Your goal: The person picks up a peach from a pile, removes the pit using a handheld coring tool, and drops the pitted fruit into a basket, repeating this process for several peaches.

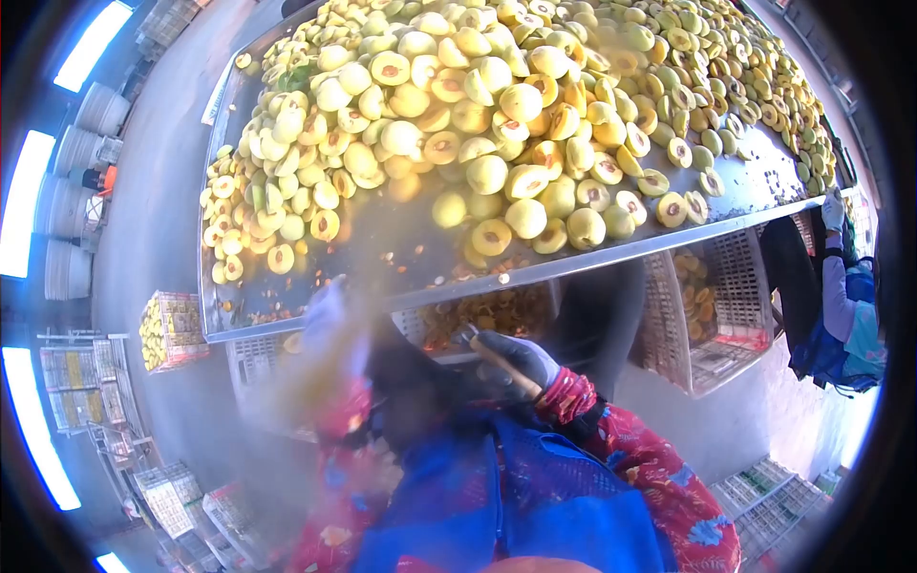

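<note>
My right hand, in a grey-and-white glove, is closed around a tool with a wooden handle and a small dark metal tip. It is just below the front edge of a metal table. My left hand, in a pale glove, is at the same edge farther left. A hazy smear covers it, so its fingers and anything in them cannot be made out. Beyond both hands a big heap of halved yellow peaches covers the table, many with reddish-brown centres facing up.
Under the table edge, a crate holds cut fruit pieces, and a white plastic crate stands to its right. Another fruit-filled crate is at the left. A co-worker is at the right end. White tubs line the left wall.
</note>
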Available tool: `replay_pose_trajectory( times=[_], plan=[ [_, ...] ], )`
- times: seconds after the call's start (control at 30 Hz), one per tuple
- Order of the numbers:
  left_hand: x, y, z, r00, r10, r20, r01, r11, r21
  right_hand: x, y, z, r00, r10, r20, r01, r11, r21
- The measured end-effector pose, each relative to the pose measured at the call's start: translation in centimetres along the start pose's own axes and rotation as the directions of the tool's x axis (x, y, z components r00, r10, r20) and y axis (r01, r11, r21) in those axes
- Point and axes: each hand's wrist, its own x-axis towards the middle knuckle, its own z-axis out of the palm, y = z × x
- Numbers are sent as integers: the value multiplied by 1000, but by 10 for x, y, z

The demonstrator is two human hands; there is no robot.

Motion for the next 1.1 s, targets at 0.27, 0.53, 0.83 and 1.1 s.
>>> replay_pose_trajectory(
  times=[0.27,0.53,0.83,1.1],
  plan=[
    [54,154,81,860,447,248,-363,875,-319,-20,-4,-28,857,-515,-26,240,444,-864],
    [16,115,28,845,359,398,411,41,-911,-36,-25,26,648,-729,219,157,-154,-976],
    [-26,70,63,920,326,218,149,223,-963,-15,-5,54,532,-800,278,-52,-359,-932],
    [-39,83,38,873,272,406,457,-159,-875,-4,8,48,634,-759,149,198,-27,-980]
  ],
)
